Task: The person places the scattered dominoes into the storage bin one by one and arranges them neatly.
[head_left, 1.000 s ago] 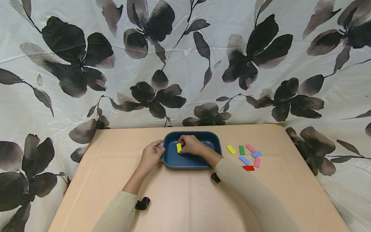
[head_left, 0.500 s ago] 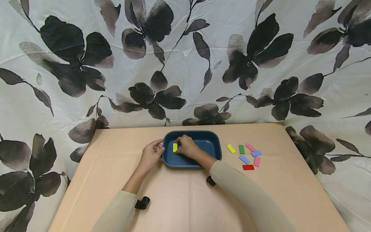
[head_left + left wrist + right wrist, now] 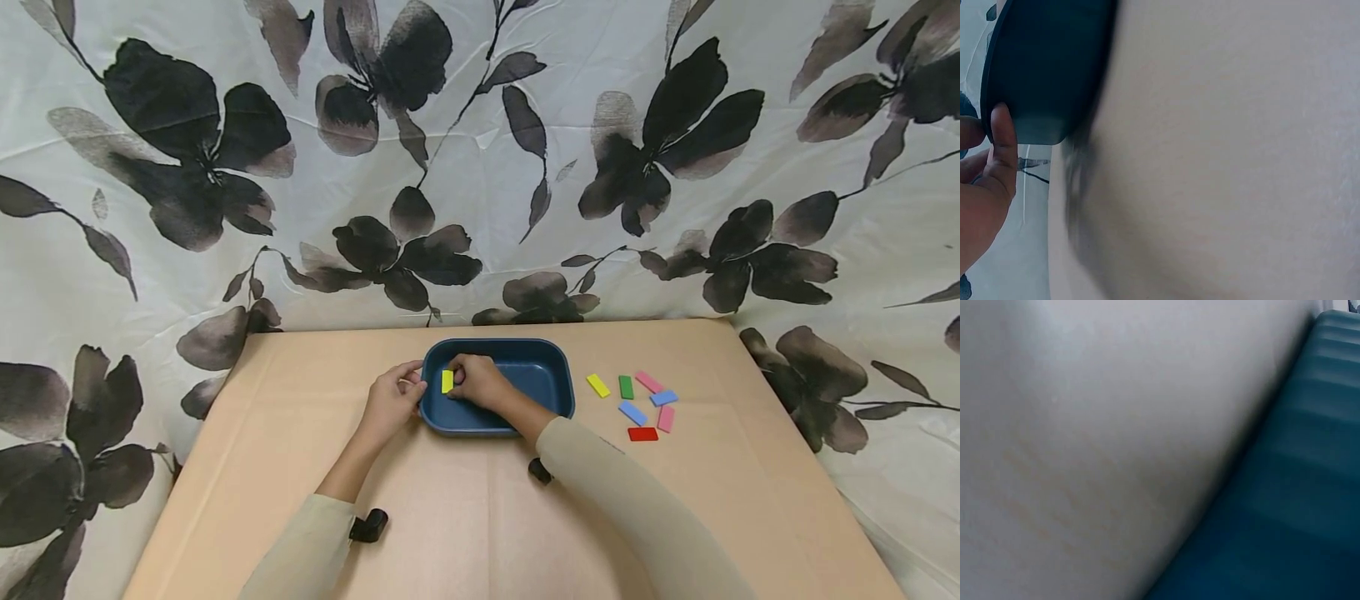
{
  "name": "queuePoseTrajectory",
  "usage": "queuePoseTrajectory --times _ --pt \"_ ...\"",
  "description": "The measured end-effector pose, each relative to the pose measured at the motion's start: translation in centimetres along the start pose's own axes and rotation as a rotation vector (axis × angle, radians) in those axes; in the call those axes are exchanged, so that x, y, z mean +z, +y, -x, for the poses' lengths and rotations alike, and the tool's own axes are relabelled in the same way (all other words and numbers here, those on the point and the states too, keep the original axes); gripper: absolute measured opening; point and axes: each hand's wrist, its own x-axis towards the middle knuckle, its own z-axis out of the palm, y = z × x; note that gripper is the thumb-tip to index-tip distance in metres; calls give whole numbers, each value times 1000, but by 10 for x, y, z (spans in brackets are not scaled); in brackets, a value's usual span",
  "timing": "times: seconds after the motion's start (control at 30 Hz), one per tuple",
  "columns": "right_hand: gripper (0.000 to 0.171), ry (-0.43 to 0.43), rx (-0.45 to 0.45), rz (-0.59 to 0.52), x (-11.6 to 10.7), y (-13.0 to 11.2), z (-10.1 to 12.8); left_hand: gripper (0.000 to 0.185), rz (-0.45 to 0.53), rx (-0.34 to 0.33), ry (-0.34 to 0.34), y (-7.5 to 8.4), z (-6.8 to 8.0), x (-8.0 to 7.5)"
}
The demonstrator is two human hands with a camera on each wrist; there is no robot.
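The right hand (image 3: pixel 474 382) reaches into the dark blue tray (image 3: pixel 551 369) and pinches a yellow tile (image 3: pixel 447 381) between its fingertips, holding it low at the tray's left end, just inside the rim; whether the tile already touches the tray floor cannot be told from the head view. The left hand (image 3: pixel 392 402) steadies the tray from outside, its grip closed on the left rim with the thumb (image 3: pixel 1002 147) pressed against the outer wall, as the left wrist view shows. The right wrist view gives only a blur of pale surface and blue tray wall. Apart from the tile in the right hand, no other piece shows inside the tray, so the sorting looks to be at its start. Six tiles lie loose on the tabletop (image 3: pixel 480 525) to the right of the tray: a second yellow tile (image 3: pixel 597 385), a green tile (image 3: pixel 626 387), two pink tiles (image 3: pixel 648 382), two blue tiles (image 3: pixel 632 412) and a red tile (image 3: pixel 642 433), all near one another and well apart from both hands.
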Motion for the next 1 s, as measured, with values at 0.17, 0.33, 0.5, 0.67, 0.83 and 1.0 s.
queuePoseTrajectory --times 0.17,0.33,0.5,0.67,0.83,1.0 --pt "45 -1 -8 -5 1 -1 0 40 -6 -2 3 1 1 0" --pt "44 3 -11 14 2 0 -1 39 -5 3 -2 2 0 0" --pt "47 -7 -13 30 3 3 -4 40 -4 11 -2 1 -1 0" --pt "47 -13 -11 42 3 1 -4 40 -16 2 -2 1 -1 0" --pt "53 -13 -14 41 -4 -1 -2 40 -14 4 2 2 -1 1" --pt "52 -3 -35 13 -16 -4 4 40 -11 -5 4 2 -2 1"
